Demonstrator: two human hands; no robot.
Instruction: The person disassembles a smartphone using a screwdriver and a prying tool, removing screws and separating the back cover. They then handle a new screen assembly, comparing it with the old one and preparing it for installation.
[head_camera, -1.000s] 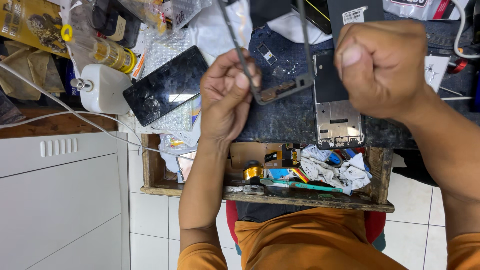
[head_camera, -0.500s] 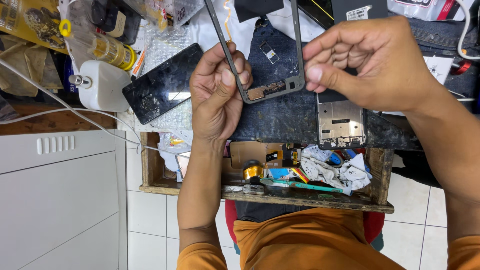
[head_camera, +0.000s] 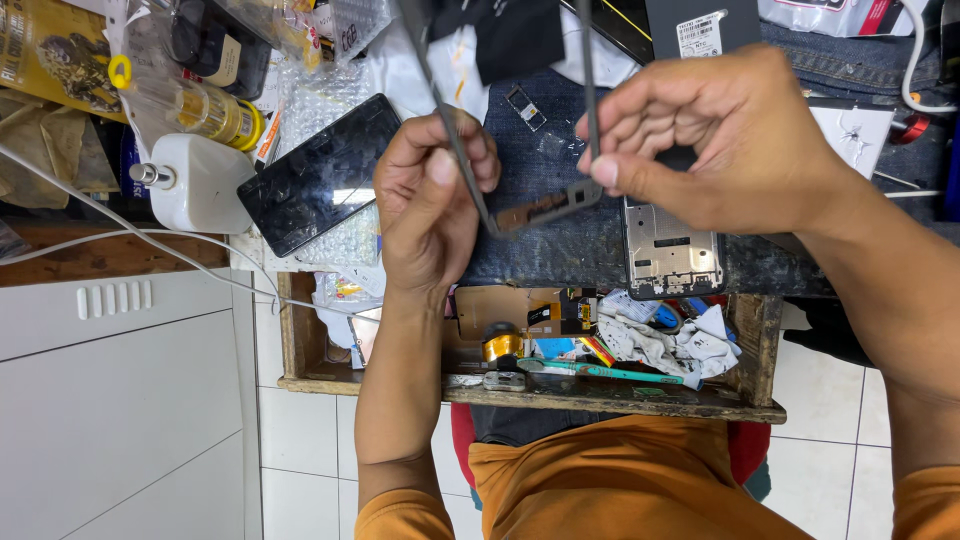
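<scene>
2 hands (head_camera: 430, 200) (head_camera: 720, 140) on thin dark phone frame (head_camera: 545, 205)

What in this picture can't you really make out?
- Head view: the top of the thin dark phone frame runs off the upper edge.
- The left hand has fingers curled over the frame's side, hiding its grip there.
- The right hand covers the upper part of the metal phone chassis.
- Small items in the wooden drawer are jumbled and too small to tell apart.
</scene>
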